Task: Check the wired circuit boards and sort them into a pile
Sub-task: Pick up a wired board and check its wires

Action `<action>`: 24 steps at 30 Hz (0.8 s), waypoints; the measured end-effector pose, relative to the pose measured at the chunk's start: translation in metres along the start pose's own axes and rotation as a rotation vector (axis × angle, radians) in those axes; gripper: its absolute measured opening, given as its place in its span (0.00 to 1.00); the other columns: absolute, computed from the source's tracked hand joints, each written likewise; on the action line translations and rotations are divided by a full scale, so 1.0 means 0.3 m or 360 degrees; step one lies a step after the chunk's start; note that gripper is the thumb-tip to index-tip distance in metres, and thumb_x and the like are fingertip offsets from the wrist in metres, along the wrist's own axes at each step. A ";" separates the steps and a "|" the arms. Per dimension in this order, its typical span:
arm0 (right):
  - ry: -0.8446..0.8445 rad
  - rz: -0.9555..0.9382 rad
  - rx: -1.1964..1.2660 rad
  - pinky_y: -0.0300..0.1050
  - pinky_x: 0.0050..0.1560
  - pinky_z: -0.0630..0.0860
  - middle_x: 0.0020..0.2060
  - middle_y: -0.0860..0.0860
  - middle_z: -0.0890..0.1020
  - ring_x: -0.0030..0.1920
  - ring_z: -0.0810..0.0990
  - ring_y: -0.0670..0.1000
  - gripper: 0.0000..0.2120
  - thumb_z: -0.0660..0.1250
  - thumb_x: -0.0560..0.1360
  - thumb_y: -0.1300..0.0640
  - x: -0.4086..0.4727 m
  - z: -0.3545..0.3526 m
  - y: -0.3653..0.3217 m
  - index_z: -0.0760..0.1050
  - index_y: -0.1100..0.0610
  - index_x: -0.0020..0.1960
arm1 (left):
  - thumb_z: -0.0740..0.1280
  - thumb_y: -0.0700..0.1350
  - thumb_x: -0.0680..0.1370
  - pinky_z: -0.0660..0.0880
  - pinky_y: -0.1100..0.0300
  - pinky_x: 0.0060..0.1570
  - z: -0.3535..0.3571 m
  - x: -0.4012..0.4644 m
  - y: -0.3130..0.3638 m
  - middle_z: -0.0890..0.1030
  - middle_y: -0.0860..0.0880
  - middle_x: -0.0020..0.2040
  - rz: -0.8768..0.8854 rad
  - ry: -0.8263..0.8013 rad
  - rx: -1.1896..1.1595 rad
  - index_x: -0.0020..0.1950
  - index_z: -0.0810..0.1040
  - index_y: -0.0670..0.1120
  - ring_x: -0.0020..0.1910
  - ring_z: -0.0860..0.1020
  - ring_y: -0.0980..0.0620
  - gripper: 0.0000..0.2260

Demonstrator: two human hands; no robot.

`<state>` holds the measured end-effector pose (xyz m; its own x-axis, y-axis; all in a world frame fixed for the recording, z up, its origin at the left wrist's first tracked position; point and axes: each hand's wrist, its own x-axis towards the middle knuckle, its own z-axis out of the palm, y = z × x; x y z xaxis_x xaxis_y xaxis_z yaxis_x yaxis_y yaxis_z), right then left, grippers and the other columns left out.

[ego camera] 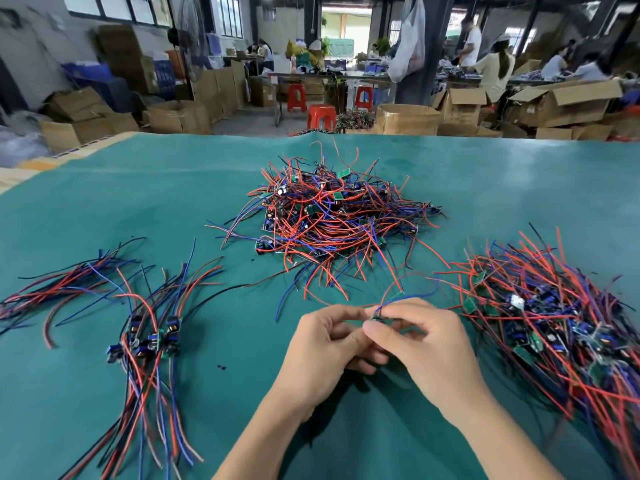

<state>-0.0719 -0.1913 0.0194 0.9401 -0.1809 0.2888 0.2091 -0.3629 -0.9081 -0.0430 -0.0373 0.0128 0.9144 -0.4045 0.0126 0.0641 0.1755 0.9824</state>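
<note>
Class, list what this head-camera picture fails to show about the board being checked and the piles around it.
- Held board: mostly covered by the left hand and right hand; its parts are too small to read.
- Right pile: cut off by the right edge, blurred.
- Left bundle: wire ends run past the bottom edge.
- Middle heap: lower boards buried under wires.

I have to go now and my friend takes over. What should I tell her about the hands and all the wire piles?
Both hands, left hand and right hand, pinch one small board between them, its wires curling up.
Tangled heap lies at the centre back, another heap on the right.
Neat row of boards lies on the left, wires laid straight: that looks like the checked ones.
Left to do: finish this board, place it, then go through the heaps.
</note>
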 end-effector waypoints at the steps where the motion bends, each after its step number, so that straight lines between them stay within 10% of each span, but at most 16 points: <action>1: -0.0011 0.0014 0.0065 0.44 0.44 0.81 0.43 0.46 0.86 0.40 0.85 0.48 0.05 0.78 0.67 0.51 0.001 -0.002 -0.003 0.87 0.44 0.43 | 0.67 0.37 0.80 0.79 0.61 0.35 -0.001 -0.001 0.003 0.85 0.41 0.39 -0.0021 -0.0026 -0.0012 0.56 0.80 0.39 0.35 0.84 0.48 0.06; 14: 0.0599 0.0159 0.0446 0.37 0.32 0.73 0.38 0.57 0.83 0.30 0.74 0.46 0.05 0.74 0.75 0.59 0.084 -0.349 -0.106 0.85 0.57 0.41 | 0.64 0.37 0.82 0.76 0.63 0.32 0.014 -0.018 0.021 0.84 0.44 0.38 -0.0156 -0.0368 0.0149 0.45 0.80 0.40 0.32 0.81 0.51 0.08; 19: 0.0330 0.0430 -0.0707 0.39 0.29 0.76 0.32 0.52 0.84 0.27 0.77 0.42 0.08 0.76 0.74 0.52 0.163 -0.599 -0.191 0.86 0.57 0.43 | 0.62 0.35 0.82 0.77 0.62 0.33 0.016 -0.001 0.009 0.81 0.41 0.38 -0.0123 -0.0104 0.0070 0.47 0.79 0.35 0.32 0.79 0.50 0.07; 24: 0.0137 0.0430 -0.1737 0.46 0.48 0.77 0.39 0.51 0.87 0.47 0.85 0.57 0.14 0.76 0.71 0.40 0.218 -0.511 -0.198 0.81 0.48 0.34 | 0.62 0.31 0.80 0.78 0.61 0.34 0.016 -0.002 0.010 0.81 0.39 0.38 -0.0130 0.0021 -0.0014 0.52 0.77 0.30 0.32 0.79 0.48 0.05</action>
<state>-0.0642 -0.3216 0.1388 0.8884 -0.4219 0.1811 -0.3854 -0.8996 -0.2052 -0.0453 -0.0410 0.0166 0.9111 -0.4061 -0.0701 0.1424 0.1505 0.9783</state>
